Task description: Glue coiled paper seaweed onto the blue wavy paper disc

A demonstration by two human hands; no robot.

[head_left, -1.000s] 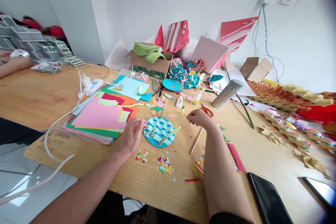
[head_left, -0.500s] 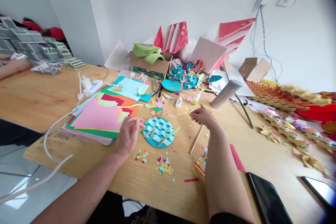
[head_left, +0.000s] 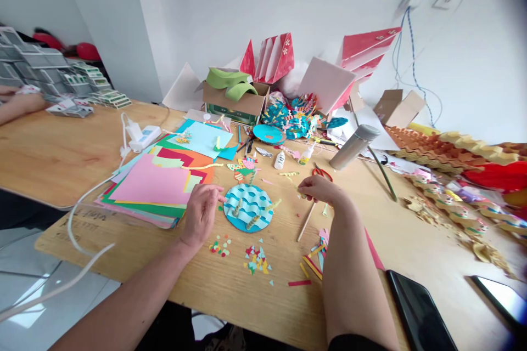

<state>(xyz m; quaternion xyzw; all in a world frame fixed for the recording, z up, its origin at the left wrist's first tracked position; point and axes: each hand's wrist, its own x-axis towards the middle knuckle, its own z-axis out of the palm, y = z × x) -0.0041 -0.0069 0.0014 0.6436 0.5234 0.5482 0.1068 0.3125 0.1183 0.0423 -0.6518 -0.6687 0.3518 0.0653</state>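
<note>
My left hand [head_left: 200, 215] rests on the table just left of a blue paper disc [head_left: 248, 207] with layered wave strips and small curled paper pieces. Its fingertips are near the disc's edge, and it holds nothing. My right hand [head_left: 320, 189] hovers over the table with its fingers curled together. Whether they pinch a tiny scrap is hidden. Red-handled scissors [head_left: 321, 174] lie just beyond it, and a wooden stick [head_left: 307, 221] lies beneath it. A yellow paper strip [head_left: 289, 174] lies nearby. Coloured paper scraps [head_left: 256, 259] are scattered in front of the disc.
A stack of coloured paper sheets [head_left: 152, 186] lies to the left. Glue bottles [head_left: 280, 160] and a steel flask [head_left: 354, 146] stand behind. A black phone [head_left: 420, 312] lies at right. A co-worker's hand [head_left: 24, 101] works at the far left.
The yellow strip now lies on the table instead of at my right fingers. My right hand has shifted slightly back, and my left hand has barely moved.
</note>
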